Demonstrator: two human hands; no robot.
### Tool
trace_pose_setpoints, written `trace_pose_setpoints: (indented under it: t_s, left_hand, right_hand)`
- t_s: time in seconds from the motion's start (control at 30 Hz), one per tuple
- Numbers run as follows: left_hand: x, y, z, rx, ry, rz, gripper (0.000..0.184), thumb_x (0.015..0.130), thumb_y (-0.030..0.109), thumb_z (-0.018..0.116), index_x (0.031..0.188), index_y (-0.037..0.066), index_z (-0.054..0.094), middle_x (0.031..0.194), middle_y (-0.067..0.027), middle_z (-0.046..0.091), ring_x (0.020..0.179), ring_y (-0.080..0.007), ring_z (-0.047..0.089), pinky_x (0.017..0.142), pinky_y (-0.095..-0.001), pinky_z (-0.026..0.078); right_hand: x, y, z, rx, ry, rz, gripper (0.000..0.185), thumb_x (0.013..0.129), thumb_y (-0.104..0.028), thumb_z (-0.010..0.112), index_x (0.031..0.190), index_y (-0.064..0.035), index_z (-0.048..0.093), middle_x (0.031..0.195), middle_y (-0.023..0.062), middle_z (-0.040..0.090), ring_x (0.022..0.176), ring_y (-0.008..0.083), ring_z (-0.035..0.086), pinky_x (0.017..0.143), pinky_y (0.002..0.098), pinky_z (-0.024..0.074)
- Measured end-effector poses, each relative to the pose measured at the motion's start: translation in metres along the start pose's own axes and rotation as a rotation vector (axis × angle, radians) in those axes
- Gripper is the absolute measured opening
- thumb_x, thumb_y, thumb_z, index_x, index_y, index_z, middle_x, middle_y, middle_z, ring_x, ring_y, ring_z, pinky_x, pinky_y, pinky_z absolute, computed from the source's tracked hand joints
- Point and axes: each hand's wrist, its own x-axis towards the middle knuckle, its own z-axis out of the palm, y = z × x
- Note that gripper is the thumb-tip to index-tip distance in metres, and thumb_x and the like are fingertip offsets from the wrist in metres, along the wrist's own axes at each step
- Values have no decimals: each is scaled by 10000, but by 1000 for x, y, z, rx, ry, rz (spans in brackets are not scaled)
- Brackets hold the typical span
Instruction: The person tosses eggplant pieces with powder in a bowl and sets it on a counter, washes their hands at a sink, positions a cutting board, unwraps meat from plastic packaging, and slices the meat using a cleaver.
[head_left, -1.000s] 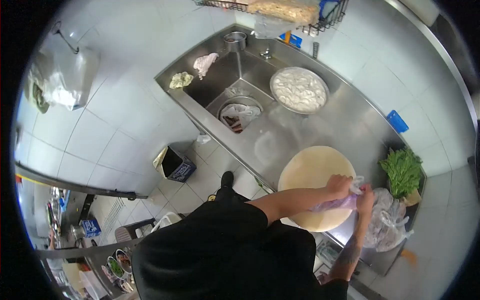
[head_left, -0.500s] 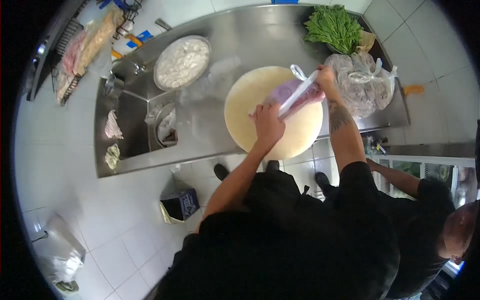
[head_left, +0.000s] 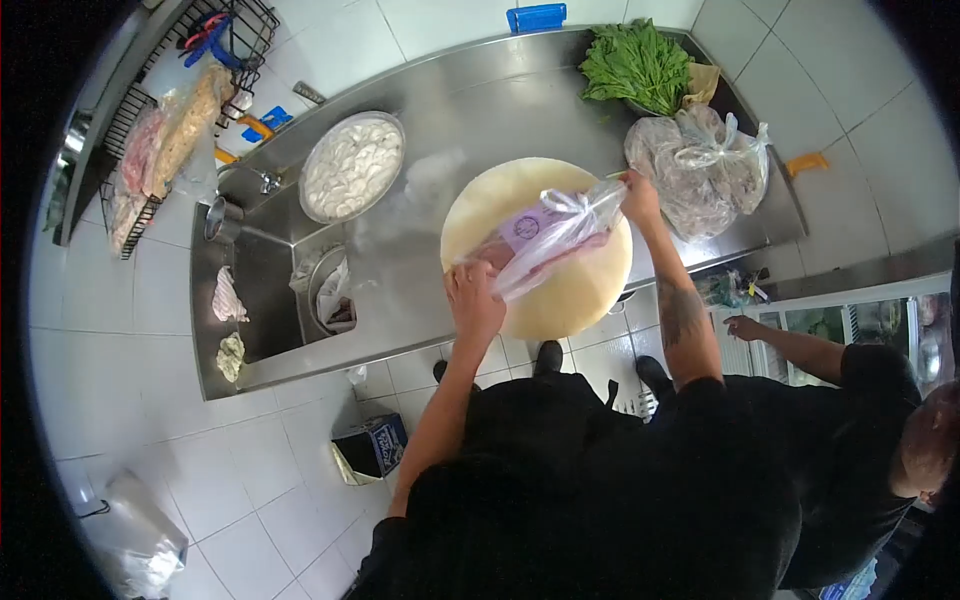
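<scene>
A clear plastic bag with a purple label [head_left: 535, 232] and pinkish contents lies slanted over a round cream-coloured board [head_left: 575, 295] on the steel counter. My left hand [head_left: 474, 295] grips the bag's lower left end, fingers curled on it. At the upper right end my right hand [head_left: 640, 197] pinches the gathered plastic. White tied loops stand up from the top of the bag. Just right of the board sits another knotted bag [head_left: 690, 175] with brownish contents, below a bunch of leafy greens [head_left: 640, 68].
A round tray of pale pieces [head_left: 352, 165] stands beside the sink [head_left: 262, 300], which holds a pot. Wire shelving with bags hangs upper left. An open box [head_left: 370, 448] is on the floor. Another person [head_left: 850, 400] in black reaches toward a glass-fronted fridge at right.
The view has swung round since the first frame. Over the last half second the bag has been spread flatter across the board, and its label now faces up between my hands.
</scene>
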Motion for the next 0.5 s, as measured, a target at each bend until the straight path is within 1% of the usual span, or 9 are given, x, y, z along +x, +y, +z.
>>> trace_pose_setpoints:
  t_s: [0.1,0.17,0.2,0.27,0.33,0.37,0.4,0.47,0.5]
  left_hand:
    - [24,5,3,54,177,-10,398,755,82,613,1150,60,570,1206,-185,523,1178,-409,436,1034,-486,322]
    - [46,-26,25,-262,208,-323,423,811,175,600,1210,44,551,1234,-204,538,1161,-420,475,1009,-484,361]
    - [54,-44,32,-264,193,-306,423,811,175,600,1210,44,551,1234,-204,538,1161,-420,475,1009,-484,361]
    - [69,-68,45,-497,-5,-507,434,845,256,590,1208,20,556,1176,-221,592,1084,-411,554,952,-460,421]
    - [75,-53,44,-433,6,-490,409,855,269,588,1172,11,578,1120,-221,617,1037,-401,585,912,-455,443]
    - [78,-44,44,-375,37,-485,390,865,281,587,1137,2,600,1064,-222,642,990,-391,615,872,-450,465]
    - [80,-32,46,-372,24,-480,390,865,281,587,1137,2,600,1064,-222,642,990,-391,615,872,-450,465]
    - [79,-2,51,-278,22,-453,331,876,288,589,1000,-10,660,990,-222,661,953,-395,627,845,-458,466]
    - [78,17,52,-279,7,-454,331,876,288,589,1000,-10,660,990,-222,661,953,-395,627,845,-458,466]
  right_hand:
    - [-48,-4,-6,183,-96,110,297,807,-75,535,1092,-49,614,961,240,661,927,433,629,808,472,503]
    - [-67,15,11,240,-169,107,340,797,-65,520,1128,-44,595,963,270,645,934,452,613,804,471,499]
    - [-76,8,0,191,-227,78,365,786,-43,504,1141,-25,586,960,273,644,928,423,627,796,457,500]
    - [-88,5,-14,145,-268,60,389,774,-21,488,1153,-7,577,957,275,642,922,394,641,787,443,501]
    - [-100,21,-8,511,-144,89,353,765,34,470,1103,11,570,902,175,660,866,308,642,764,416,502]
    - [-107,30,-1,697,61,147,327,759,90,423,1035,-2,573,853,82,639,790,209,615,700,355,501]
    - [-115,31,-4,698,68,159,327,759,90,423,1035,-2,573,853,82,639,790,209,615,700,355,501]
    - [-135,29,-16,1115,195,540,320,799,124,405,1027,-27,572,858,66,642,720,159,616,565,285,479]
    - [-140,62,10,1166,247,522,271,856,95,428,1031,-55,568,857,64,638,709,129,613,543,262,482]
